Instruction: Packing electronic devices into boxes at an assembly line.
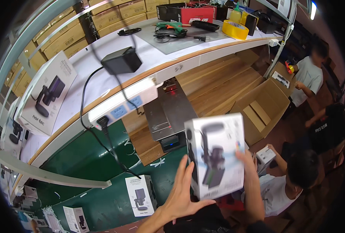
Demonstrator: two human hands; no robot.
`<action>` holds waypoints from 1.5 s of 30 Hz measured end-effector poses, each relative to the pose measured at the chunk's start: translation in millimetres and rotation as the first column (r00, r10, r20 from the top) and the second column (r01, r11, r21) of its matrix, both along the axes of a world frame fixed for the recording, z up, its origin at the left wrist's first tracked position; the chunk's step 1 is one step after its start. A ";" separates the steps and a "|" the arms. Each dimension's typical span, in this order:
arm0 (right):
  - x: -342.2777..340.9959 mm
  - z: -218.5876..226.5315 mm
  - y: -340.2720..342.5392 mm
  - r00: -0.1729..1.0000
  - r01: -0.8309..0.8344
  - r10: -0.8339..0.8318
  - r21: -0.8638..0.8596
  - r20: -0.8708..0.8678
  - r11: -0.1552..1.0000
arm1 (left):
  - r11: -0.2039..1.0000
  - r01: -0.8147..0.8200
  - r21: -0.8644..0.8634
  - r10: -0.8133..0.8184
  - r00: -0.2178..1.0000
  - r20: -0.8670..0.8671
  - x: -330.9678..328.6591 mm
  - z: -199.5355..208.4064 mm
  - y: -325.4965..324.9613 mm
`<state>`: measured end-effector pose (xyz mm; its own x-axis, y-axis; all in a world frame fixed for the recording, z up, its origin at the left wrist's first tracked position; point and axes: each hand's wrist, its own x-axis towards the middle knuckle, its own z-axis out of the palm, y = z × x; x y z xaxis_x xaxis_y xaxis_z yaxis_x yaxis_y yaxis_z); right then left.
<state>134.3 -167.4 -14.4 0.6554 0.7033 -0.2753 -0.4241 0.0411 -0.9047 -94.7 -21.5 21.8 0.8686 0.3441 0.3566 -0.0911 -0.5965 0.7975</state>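
White rectangular cardboard box (216, 155): was held tilted, apparently upside down, right of the frame's centre, probably braced from two sides for steadiness.
Bare left hand (179, 199): lay along the box's left side, fingers extended, thumb spread apart near the bottom edge; firm contact could not be told.
Bare right hand (251, 167): gripped the box's right edge, thumb in front; remaining fingers were hidden.
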 end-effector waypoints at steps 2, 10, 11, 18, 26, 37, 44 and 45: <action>39.8 2.6 49.2 0.983 -0.124 0.125 0.017 -0.137 0.992 | 0.996 -0.044 -0.072 0.043 0.999 -0.018 25.4 -26.5 -2.2; 99.2 18.8 171.3 0.906 -0.316 0.386 -0.332 0.173 0.889 | 0.830 -0.558 0.010 0.558 0.829 -0.026 99.4 -43.6 44.4; 101.3 23.4 174.0 0.898 -0.294 0.384 -0.356 0.216 0.887 | 0.829 -0.560 0.003 0.560 0.828 -0.030 102.4 -45.5 51.2; 142.1 8.8 256.5 0.917 -0.334 0.373 -0.236 0.144 0.912 | 0.817 -0.574 0.054 0.564 0.815 0.135 139.4 -48.7 138.1; 132.3 6.1 216.2 0.919 -0.393 0.394 -0.106 -0.009 0.913 | 0.911 -0.389 0.138 0.400 0.914 -0.061 108.3 -25.5 108.9; 39.2 96.0 48.3 -0.273 -0.544 0.352 -0.446 0.895 0.711 | 0.817 0.364 0.448 -0.194 0.904 -0.380 95.8 77.0 40.1; 64.4 111.5 11.2 0.054 -0.046 -0.102 0.104 0.993 0.993 | 0.979 -0.182 -0.090 0.166 0.973 -0.162 60.8 11.7 38.2; 62.0 85.0 14.2 0.392 0.012 -0.287 0.307 0.874 0.952 | 0.935 -0.259 -0.242 0.223 0.960 -0.168 60.1 8.8 39.0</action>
